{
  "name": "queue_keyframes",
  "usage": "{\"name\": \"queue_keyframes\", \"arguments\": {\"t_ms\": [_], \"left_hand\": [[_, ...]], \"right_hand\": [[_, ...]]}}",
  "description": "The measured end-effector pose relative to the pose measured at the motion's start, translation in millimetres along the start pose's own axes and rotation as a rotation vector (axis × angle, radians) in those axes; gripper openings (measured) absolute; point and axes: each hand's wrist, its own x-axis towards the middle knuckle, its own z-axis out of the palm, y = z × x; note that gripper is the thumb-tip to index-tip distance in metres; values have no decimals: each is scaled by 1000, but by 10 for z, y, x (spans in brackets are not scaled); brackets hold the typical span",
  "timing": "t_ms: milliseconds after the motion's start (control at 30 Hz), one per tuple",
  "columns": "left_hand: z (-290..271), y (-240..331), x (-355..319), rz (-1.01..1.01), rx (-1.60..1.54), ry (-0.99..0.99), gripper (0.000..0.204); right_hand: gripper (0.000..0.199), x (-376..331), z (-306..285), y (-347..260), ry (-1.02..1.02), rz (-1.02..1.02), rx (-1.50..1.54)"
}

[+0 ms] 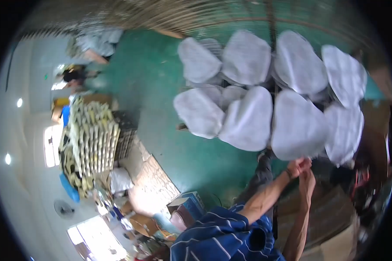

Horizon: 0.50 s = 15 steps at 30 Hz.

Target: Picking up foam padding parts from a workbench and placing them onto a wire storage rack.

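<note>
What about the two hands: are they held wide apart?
No, the left hand and right hand are close together near the lower edge of a pale rounded piece.

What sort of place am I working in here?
Probably a workshop or small factory floor: many rounded white panels set out in rows, a tall stack of yellowish pieces, and a wide green floor.

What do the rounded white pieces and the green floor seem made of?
The rounded white pieces look like fabric or plastic film, softly shiny: creases and pale highlights show, but blur leaves it open. The green floor is probably coated concrete, smooth: broadly even colour.
</note>
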Motion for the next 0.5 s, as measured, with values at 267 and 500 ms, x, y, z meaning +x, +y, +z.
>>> {"name": "queue_keyframes", "arguments": {"t_ms": [267,500], "left_hand": [[-45,-33,386,-207,-385,-105,18],[-179,-335,526,-65,-671,-27,13]], "right_hand": [[30,-425,-170,1125,-32,88,285],[30,-559,-85,937,-15,239,316]]}}
